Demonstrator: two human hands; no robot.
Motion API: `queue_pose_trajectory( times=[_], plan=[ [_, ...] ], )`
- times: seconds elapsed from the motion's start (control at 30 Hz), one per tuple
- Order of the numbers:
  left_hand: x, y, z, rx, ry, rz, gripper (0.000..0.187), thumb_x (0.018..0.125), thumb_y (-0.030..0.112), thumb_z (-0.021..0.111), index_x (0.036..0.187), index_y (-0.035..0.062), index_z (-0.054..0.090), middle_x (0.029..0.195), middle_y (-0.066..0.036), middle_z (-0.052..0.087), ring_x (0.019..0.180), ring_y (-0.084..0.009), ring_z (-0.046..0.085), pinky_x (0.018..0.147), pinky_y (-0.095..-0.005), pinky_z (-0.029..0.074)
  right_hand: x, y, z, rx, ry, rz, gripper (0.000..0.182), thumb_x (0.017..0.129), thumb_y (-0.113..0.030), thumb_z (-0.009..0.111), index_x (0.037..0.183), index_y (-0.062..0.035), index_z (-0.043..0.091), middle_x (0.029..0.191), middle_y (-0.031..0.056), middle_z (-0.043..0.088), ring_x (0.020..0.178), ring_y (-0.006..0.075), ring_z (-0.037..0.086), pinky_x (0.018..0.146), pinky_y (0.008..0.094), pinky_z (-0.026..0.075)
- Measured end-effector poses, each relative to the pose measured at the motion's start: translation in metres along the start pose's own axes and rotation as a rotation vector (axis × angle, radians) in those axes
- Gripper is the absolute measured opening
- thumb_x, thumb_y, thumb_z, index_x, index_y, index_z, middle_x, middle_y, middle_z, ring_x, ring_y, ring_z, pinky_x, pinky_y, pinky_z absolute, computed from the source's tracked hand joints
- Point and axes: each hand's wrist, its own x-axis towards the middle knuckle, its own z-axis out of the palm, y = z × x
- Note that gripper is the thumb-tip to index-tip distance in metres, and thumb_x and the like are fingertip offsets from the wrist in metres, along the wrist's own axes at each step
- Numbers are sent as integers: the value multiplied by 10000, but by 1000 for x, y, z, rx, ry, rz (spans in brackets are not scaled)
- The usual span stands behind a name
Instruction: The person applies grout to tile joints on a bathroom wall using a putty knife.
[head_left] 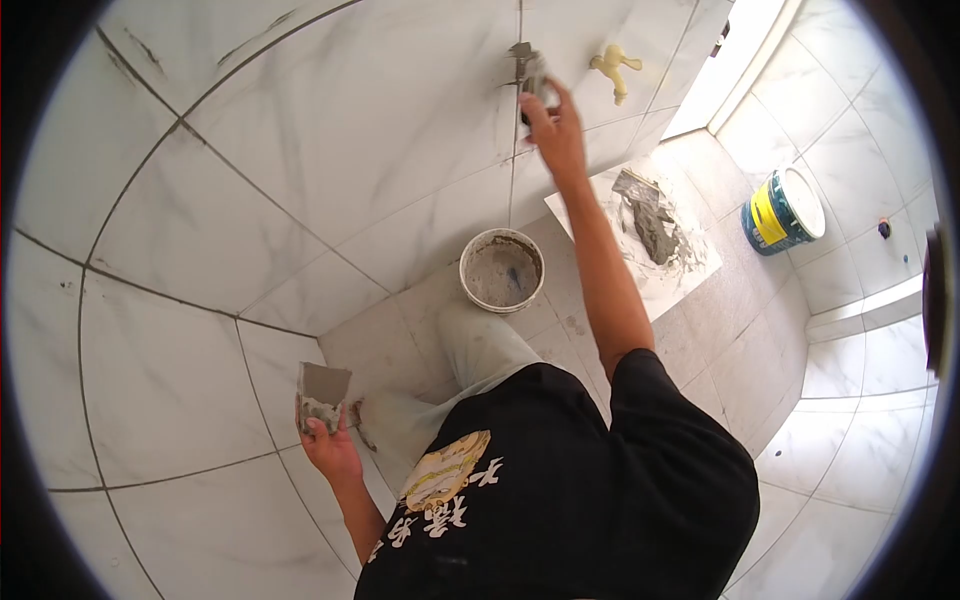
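Observation:
My right hand (555, 125) is raised to the tiled wall (400, 110), its fingers closed round a small dark tool (532, 92) that is blurred. Grey paste (521, 50) marks the vertical tile joint just above the tool. Low on the left, my left hand (332, 450) grips a flat rectangular plate (325, 385) with grey paste along its lower part. A round white bucket (502, 270) with grey residue inside stands on the floor by the wall, in front of my knee.
A yellow tap (615, 70) sticks out of the wall right of my right hand. On the floor lies a white board (690, 275) bearing grey paste and a flat metal tool (640, 190). A blue-green bucket (783, 212) with a white lid stands further right.

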Motion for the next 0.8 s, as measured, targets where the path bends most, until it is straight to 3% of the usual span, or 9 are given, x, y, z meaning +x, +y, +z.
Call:
queue_pose_trajectory(
  times=[0.03, 0.13, 0.37, 0.43, 0.53, 0.6, 0.67, 0.73, 0.8],
  plan=[
    [-4, 1, 0, 3, 14, -2, 557, 998, 270, 570, 1455, 27, 364, 1415, -112, 487, 1288, -250, 499, 1081, -462, 440, 12, 11, -11, -213, 2, -266, 729, 825, -385, 728, 1379, 13, 471, 898, 198, 594, 647, 298, 632, 627, 380, 550],
    [-6, 5, 2, -30, 12, -7, 544, 996, 258, 575, 1443, 20, 377, 1412, -114, 491, 1283, -255, 505, 1084, -463, 437, 24, -21, -16, -619, 78, -303, 727, 810, -392, 763, 1433, -135, 492, 1005, 255, 580, 912, 378, 598, 813, 425, 509],
    [-8, -5, -9, -46, 91, -5, 546, 992, 257, 581, 1438, 19, 375, 1414, -118, 490, 1290, -260, 497, 1085, -486, 431, -66, 129, 5, -716, -107, -152, 742, 741, -326, 756, 1434, -240, 505, 982, 231, 517, 899, 405, 581, 786, 457, 520],
    [-7, 0, -2, -47, 94, -3, 549, 988, 259, 586, 1435, 19, 377, 1414, -118, 490, 1288, -262, 500, 1082, -487, 433, -89, 119, -2, -765, -244, 10, 725, 765, -310, 731, 1437, -173, 496, 999, 262, 535, 896, 421, 589, 803, 454, 520],
    [-2, 8, 6, 25, 28, 28, 562, 977, 268, 603, 1428, 17, 380, 1410, -123, 492, 1278, -266, 509, 1075, -477, 442, -63, 35, 5, -83, -141, 234, 710, 836, -357, 686, 1387, 30, 463, 1166, 314, 576, 997, 423, 602, 889, 466, 488],
    [0, 12, -4, 9, 56, -19, 561, 985, 289, 589, 1423, 10, 377, 1411, -129, 481, 1296, -268, 491, 1089, -461, 441, -32, -30, 16, -185, 127, -71, 703, 847, -386, 683, 1355, 44, 454, 1220, 289, 575, 1083, 399, 586, 935, 464, 460],
    [5, 13, -2, 16, 35, -5, 564, 985, 291, 589, 1424, 9, 376, 1408, -129, 484, 1287, -266, 500, 1085, -457, 446, -1, -88, 21, -125, 186, 24, 762, 837, -447, 694, 1333, 57, 412, 1202, 311, 559, 1125, 421, 548, 970, 469, 435],
    [9, 14, 6, 2, 17, 3, 566, 984, 294, 589, 1424, 9, 375, 1406, -128, 486, 1279, -265, 509, 1081, -453, 452, 36, -95, 36, -98, 274, 12, 813, 831, -483, 704, 1289, 103, 376, 938, 250, 642, 670, 270, 653, 623, 349, 549],
    [9, 15, 13, -28, 19, -4, 575, 969, 285, 609, 1418, 7, 382, 1397, -135, 500, 1267, -272, 521, 1083, -469, 445, 63, -96, 54, -180, 313, 45, 801, 832, -487, 697, 1263, 105, 372, 969, 280, 628, 680, 292, 662, 616, 352, 553]
  ],
)
